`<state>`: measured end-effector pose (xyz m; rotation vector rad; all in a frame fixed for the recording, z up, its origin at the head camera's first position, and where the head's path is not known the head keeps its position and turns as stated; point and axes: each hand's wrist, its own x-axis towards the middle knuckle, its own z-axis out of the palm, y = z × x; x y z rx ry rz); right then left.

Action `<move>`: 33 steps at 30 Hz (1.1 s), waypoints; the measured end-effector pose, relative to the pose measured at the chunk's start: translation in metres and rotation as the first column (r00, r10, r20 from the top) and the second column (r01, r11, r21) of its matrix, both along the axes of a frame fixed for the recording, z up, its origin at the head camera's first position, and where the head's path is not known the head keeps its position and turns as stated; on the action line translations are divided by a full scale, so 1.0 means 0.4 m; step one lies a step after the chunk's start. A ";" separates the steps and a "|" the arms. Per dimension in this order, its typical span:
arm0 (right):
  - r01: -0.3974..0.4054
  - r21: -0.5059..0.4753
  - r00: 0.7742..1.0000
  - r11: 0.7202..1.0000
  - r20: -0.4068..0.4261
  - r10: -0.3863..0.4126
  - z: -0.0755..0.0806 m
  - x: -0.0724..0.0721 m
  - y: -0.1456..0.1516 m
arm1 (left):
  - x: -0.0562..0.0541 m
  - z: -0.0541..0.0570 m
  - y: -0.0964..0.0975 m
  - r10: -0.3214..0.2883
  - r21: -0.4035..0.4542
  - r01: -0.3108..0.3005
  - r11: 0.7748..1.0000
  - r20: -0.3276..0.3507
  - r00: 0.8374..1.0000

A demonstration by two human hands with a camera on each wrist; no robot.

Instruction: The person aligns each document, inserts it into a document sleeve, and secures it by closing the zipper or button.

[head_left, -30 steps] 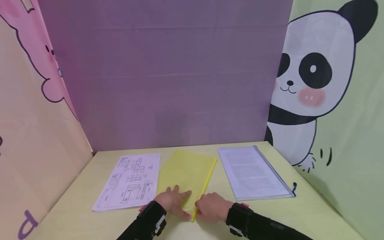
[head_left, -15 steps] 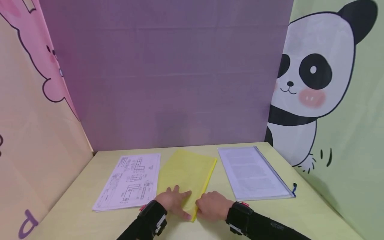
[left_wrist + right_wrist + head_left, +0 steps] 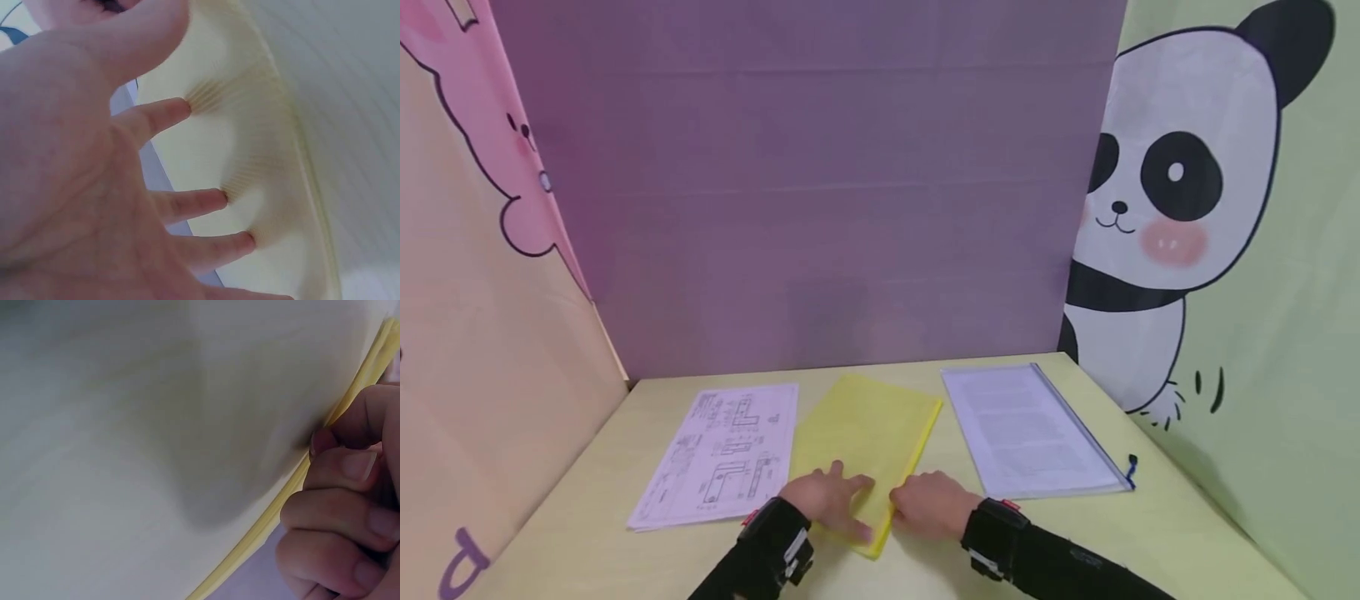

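Pink covers the cartoon animal on the wall cloth, well off to the left of the yellow folder and behind it. Just beside the folder's left edge lies the paper, printed with line drawings of angled parts; whether the two touch, I cannot tell. The left hand rests on the near part of the folder, palm down, its fingers spread wide and holding nothing; in the left wrist view the fingertips press the cover, which puckers into small creases ahead of them. The folder itself lies flat and slightly turned on the table, between the paper and a clear folder, with the purple cloth hanging behind it. Along the folder's right side runs its yellow spine. The right hand is at the near stretch of that spine, fingers curled, thumb and forefinger pinching it in a narrow grip. Right of the yellow folder, apart from it, lies the clear folder holding printed sheets, a blue cord at its near right corner. Farthest right of the folder, on green cloth, is a cartoon panda
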<state>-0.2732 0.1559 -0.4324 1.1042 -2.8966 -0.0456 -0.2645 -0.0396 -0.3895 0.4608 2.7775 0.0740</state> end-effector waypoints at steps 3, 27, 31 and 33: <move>0.003 0.003 1.000 1.000 0.024 -0.003 0.006 0.009 -0.014 | -0.005 -0.005 0.001 0.019 0.006 -0.019 1.000 0.005 1.000; -0.062 0.075 0.996 0.995 0.064 0.057 0.011 0.060 -0.070 | -0.020 -0.001 -0.031 -0.023 0.071 0.018 0.997 0.064 0.998; -0.061 0.076 0.996 0.995 0.068 0.056 0.012 0.055 -0.065 | -0.019 -0.006 -0.030 -0.017 0.067 0.012 0.998 0.068 0.998; -0.056 0.080 0.997 0.995 0.060 0.051 0.012 0.052 -0.061 | -0.019 -0.006 -0.030 -0.015 0.070 0.010 0.998 0.071 0.997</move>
